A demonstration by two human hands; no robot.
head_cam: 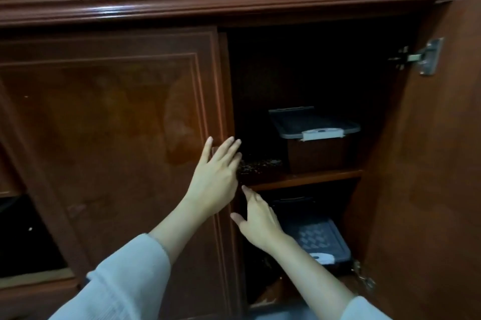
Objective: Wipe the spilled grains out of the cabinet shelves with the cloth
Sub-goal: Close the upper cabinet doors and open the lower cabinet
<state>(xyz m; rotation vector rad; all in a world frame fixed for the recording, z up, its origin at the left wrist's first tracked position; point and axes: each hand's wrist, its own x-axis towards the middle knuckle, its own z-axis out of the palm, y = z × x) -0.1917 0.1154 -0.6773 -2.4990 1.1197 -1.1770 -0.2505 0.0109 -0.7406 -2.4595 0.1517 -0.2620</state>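
Head view showed the left hand lying flat with straight fingers on the edge of the closed door at centre frame, grasping nothing. Just below it, the right hand was relaxed and empty, under the shelf. The spilled grains lay on that shelf, right of the left hand, beside a lidded box.

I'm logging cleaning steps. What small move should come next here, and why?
Probably swing the closed left door open: the left hand lies flat at its edge, the right hand reaches beside it, and the grains on the upper shelf spread up to that edge.
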